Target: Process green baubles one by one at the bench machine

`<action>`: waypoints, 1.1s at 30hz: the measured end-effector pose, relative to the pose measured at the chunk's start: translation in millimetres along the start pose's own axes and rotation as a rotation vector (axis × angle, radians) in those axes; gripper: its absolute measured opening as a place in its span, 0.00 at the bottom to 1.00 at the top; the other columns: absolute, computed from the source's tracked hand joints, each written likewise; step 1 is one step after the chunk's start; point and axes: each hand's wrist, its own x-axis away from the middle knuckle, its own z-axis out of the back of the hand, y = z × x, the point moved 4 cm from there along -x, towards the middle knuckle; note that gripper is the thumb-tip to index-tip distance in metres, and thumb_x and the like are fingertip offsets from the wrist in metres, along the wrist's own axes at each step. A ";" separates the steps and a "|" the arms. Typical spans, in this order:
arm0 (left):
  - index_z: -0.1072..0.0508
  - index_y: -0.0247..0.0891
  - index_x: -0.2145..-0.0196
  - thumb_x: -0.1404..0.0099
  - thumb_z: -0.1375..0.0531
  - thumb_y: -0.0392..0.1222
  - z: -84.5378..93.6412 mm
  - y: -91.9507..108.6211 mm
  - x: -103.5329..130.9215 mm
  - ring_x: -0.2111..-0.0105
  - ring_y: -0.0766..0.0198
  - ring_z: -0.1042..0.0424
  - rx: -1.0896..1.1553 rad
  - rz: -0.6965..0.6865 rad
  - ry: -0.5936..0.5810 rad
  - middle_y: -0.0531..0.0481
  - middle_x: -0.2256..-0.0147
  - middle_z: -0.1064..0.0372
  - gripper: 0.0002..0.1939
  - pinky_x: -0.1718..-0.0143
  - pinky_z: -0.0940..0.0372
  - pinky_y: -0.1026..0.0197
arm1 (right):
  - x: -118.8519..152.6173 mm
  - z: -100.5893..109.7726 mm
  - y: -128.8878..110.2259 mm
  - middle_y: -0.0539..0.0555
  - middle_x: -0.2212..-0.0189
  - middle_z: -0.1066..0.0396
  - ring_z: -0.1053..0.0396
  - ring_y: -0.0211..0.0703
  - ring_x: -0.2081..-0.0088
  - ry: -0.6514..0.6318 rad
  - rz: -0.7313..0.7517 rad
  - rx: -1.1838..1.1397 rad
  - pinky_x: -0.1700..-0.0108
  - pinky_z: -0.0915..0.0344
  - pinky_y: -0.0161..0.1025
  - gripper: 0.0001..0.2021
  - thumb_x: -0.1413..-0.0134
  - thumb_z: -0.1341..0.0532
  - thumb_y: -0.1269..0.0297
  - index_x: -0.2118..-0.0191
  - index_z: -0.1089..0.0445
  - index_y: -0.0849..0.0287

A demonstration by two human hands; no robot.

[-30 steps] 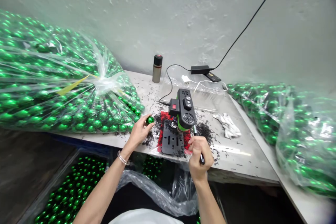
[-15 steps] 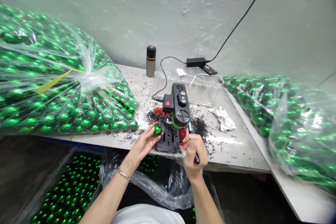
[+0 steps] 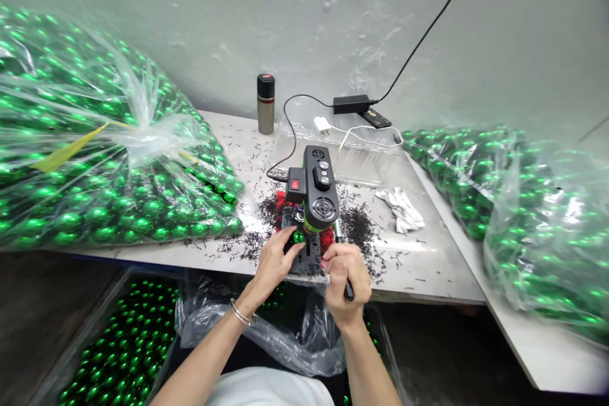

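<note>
A shiny green bauble (image 3: 298, 237) is pinched in the fingers of my left hand (image 3: 275, 259), close under the head of a small black bench machine (image 3: 320, 193). That machine has a red switch, round vents and a slotted dark base plate (image 3: 311, 255). My right hand (image 3: 349, 276) is wrapped round the black lever handle (image 3: 349, 290) at the machine's right side. Short black bits (image 3: 356, 228) lie strewn about the base, with red material (image 3: 327, 239) beside it. Part of the bauble is hidden by my fingers and the machine head.
Large clear bags of green baubles stand on the left (image 3: 118, 196) and right (image 3: 537, 235). A bottle (image 3: 266, 104), a power adapter (image 3: 352, 104), a white plug (image 3: 322, 125) and white gloves (image 3: 403, 209) lie farther back. Below the table edge is a lined container of baubles (image 3: 124, 336).
My left hand has moved right and inward, bringing the bauble from beside the base plate to under the machine head. My right hand stays on the lever. The view has shifted slightly.
</note>
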 end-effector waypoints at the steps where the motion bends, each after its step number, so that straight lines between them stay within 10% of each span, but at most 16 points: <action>1: 0.23 0.41 0.48 0.34 0.36 0.43 -0.7 1.4 0.7 0.49 0.49 0.25 -0.051 -0.056 0.010 0.42 0.49 0.23 0.17 0.44 0.32 0.46 | 0.3 0.2 0.2 0.49 0.74 0.33 0.33 0.37 0.72 -0.007 -0.002 0.001 0.70 0.36 0.37 0.12 0.36 0.47 0.75 0.71 0.38 0.56; 33: 0.23 0.40 0.52 0.35 0.33 0.44 -8.1 -3.5 -1.0 0.54 0.51 0.26 -0.138 -0.225 -0.017 0.43 0.55 0.21 0.15 0.43 0.38 0.41 | 57.9 -21.9 50.0 0.47 0.72 0.36 0.34 0.36 0.72 -0.028 0.152 0.080 0.58 0.31 0.45 0.13 0.31 0.55 0.66 0.69 0.43 0.53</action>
